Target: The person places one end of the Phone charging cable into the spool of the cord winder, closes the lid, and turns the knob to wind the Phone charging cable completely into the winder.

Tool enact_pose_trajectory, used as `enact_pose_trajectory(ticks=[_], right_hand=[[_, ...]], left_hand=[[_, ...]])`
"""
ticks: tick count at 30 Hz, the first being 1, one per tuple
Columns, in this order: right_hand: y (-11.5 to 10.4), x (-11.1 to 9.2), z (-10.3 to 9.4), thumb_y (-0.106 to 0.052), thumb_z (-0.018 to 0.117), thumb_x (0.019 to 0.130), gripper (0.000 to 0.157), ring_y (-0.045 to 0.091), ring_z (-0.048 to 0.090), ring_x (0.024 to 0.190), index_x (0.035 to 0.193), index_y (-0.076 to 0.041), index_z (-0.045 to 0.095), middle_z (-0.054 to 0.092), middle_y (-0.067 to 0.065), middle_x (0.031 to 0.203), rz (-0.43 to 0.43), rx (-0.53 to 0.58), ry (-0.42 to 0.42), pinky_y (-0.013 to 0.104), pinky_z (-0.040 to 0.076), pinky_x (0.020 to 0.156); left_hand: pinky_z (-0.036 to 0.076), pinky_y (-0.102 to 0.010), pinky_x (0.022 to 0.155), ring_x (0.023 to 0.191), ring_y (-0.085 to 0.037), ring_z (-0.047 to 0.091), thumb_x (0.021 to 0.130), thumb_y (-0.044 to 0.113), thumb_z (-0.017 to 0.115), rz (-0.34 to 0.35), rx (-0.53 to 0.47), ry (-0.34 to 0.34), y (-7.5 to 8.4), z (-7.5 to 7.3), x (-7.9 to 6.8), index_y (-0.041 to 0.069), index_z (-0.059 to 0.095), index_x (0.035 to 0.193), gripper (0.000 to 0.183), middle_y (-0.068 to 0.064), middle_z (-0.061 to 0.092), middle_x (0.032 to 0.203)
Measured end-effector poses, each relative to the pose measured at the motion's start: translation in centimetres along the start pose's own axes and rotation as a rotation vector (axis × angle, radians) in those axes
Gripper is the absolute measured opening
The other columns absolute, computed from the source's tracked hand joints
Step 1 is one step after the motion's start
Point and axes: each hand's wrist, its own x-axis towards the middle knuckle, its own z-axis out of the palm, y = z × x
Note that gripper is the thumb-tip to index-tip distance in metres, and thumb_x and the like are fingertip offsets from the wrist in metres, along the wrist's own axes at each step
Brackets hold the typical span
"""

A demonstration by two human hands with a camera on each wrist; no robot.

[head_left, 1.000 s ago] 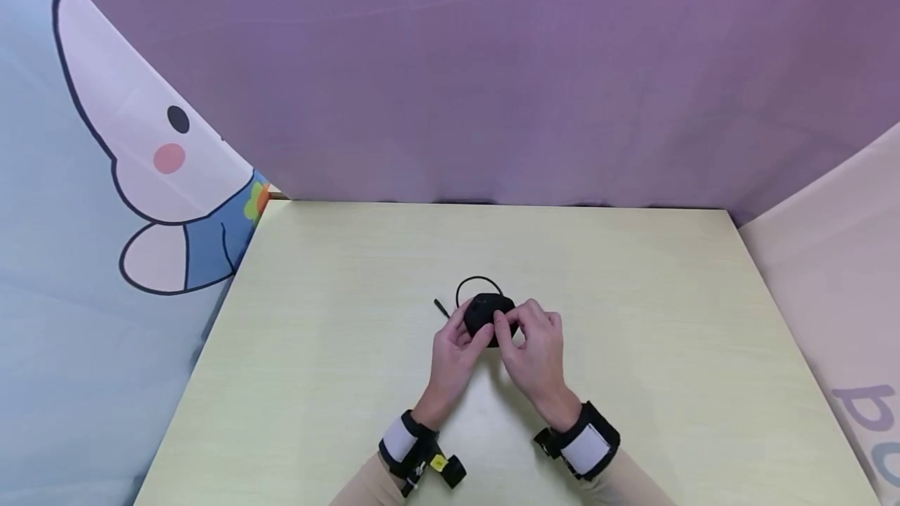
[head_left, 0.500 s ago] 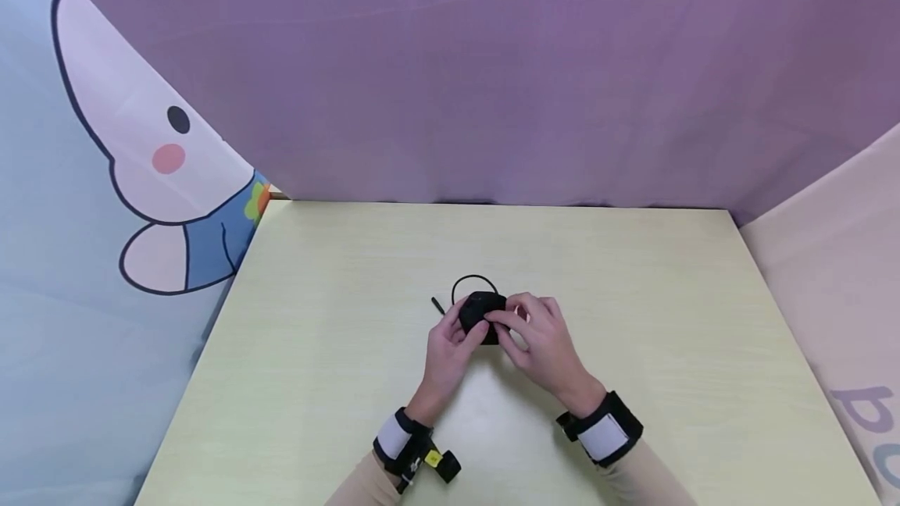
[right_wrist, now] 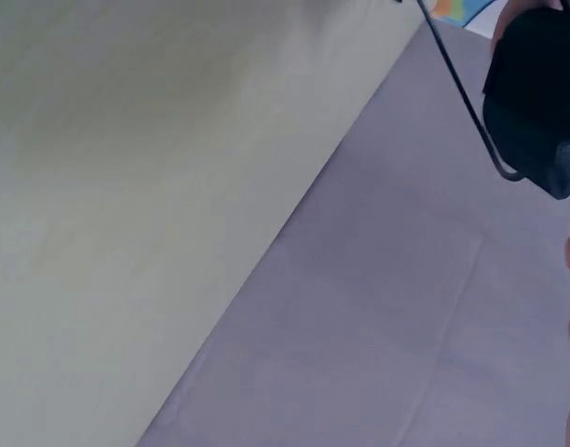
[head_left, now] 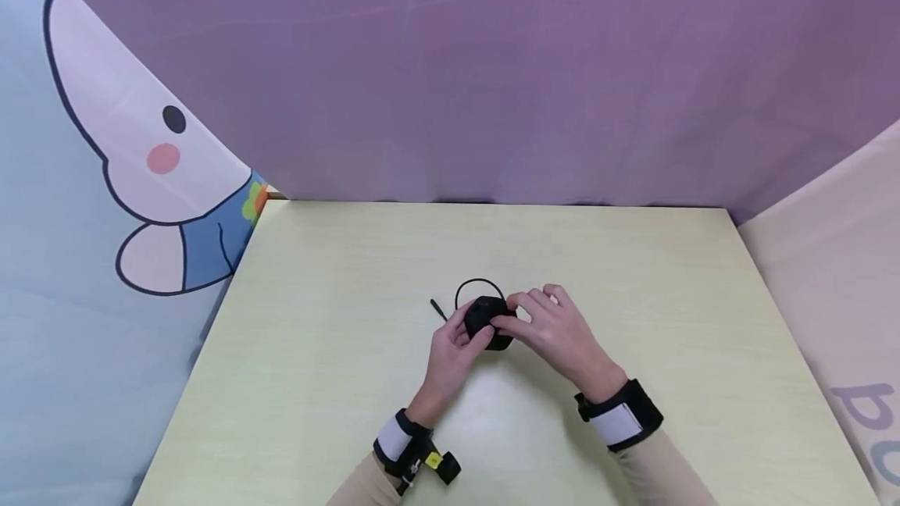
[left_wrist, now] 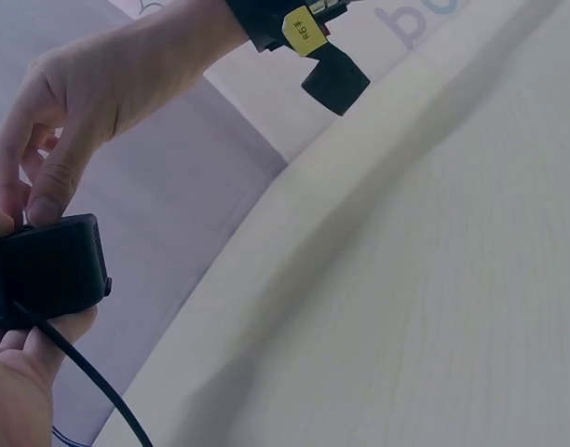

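A small black boxy device (head_left: 481, 312) with a thin black cable (head_left: 478, 280) is held up over the table; its exact kind cannot be told. My left hand (head_left: 448, 361) grips it from the left, thumb on the near side. From the right, my right hand (head_left: 562, 336) pinches at its edge with thumb and index finger, while the other fingers are bent away. The left wrist view shows the right thumb against the upper face of the device (left_wrist: 57, 265). In the right wrist view the device (right_wrist: 536, 88) is partly cut off at the corner.
A pale wooden table (head_left: 337, 272) lies beneath both hands. Behind it hangs a purple cloth (head_left: 492, 84), with a printed cartoon cloth (head_left: 176, 178) at the left and a pale cloth (head_left: 837, 279) at the right. The cable's dark end (head_left: 437, 308) sticks out left of the device.
My right wrist and forearm have swung out to the right, and its fingers have shifted their hold at the device's edge. The left hand keeps its grip, with the device nearly in place.
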Motion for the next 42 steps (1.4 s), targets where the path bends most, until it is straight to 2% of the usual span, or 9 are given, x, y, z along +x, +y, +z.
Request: enact_pose_trajectory(ticks=[4,11,17,23,26,32,42], right_hand=[[0.2,0.1,-0.1,-0.024,0.056,0.093,0.022,0.019,0.063,0.087,0.105,-0.028,0.074,0.065,-0.002,0.100,-0.029,-0.027,-0.003,0.043,0.051,0.082],[0.4,-0.2,0.2,-0.036,0.048,0.100,0.025,0.017,0.057,0.079,0.102,-0.028,0.071,0.058,-0.004,0.090,-0.032,-0.035,0.018,0.040,0.049,0.079],[0.4,-0.4,0.3,-0.032,0.045,0.104,0.028,0.018,0.056,0.076,0.105,-0.026,0.073,0.057,-0.003,0.086,-0.028,-0.036,0.039,0.040,0.051,0.077],[0.3,-0.4,0.1,-0.036,0.045,0.104,0.030,0.018,0.054,0.073,0.104,-0.025,0.073,0.057,-0.003,0.082,-0.009,-0.047,0.040,0.040,0.050,0.076],[0.2,-0.5,0.4,-0.036,0.045,0.105,0.031,0.018,0.053,0.070,0.102,-0.024,0.073,0.055,-0.003,0.080,-0.009,-0.047,0.087,0.038,0.047,0.072],[-0.1,-0.5,1.1,-0.042,0.058,0.100,0.027,0.019,0.051,0.065,0.099,-0.021,0.076,0.053,-0.002,0.075,0.010,-0.031,0.194,0.037,0.043,0.067],[-1.1,-0.1,1.8,-0.039,0.061,0.102,0.031,0.018,0.049,0.061,0.093,-0.015,0.079,0.056,0.000,0.073,0.063,-0.057,0.309,0.038,0.041,0.068]], left_hand=[[0.058,-0.023,0.089,0.104,-0.008,0.071,0.098,0.004,0.067,-0.008,0.000,-0.007,0.0,0.0,0.0,-0.005,0.051,0.146,0.052,-0.031,0.066,0.127],[0.057,-0.021,0.088,0.104,-0.006,0.070,0.098,0.003,0.066,-0.010,0.003,-0.035,0.1,-0.2,0.0,-0.008,0.052,0.145,0.051,-0.032,0.066,0.127],[0.058,-0.022,0.089,0.105,-0.006,0.070,0.098,0.003,0.066,-0.004,0.005,-0.041,0.2,0.0,0.0,-0.008,0.052,0.145,0.050,-0.032,0.065,0.129],[0.057,-0.021,0.090,0.105,-0.005,0.069,0.098,0.004,0.065,0.001,0.006,-0.031,0.2,0.1,-0.1,-0.009,0.051,0.144,0.050,-0.033,0.065,0.129],[0.057,-0.021,0.090,0.106,-0.005,0.069,0.098,0.004,0.065,0.012,-0.002,-0.032,0.2,0.2,-0.2,-0.010,0.051,0.144,0.050,-0.034,0.064,0.129],[0.057,-0.022,0.092,0.109,-0.007,0.069,0.099,0.005,0.065,0.026,-0.007,-0.025,0.2,0.2,-0.1,-0.009,0.052,0.144,0.049,-0.032,0.064,0.131],[0.057,-0.025,0.094,0.111,-0.011,0.069,0.100,0.005,0.064,0.039,-0.040,-0.024,0.2,0.1,0.0,-0.008,0.049,0.147,0.051,-0.033,0.062,0.134]])
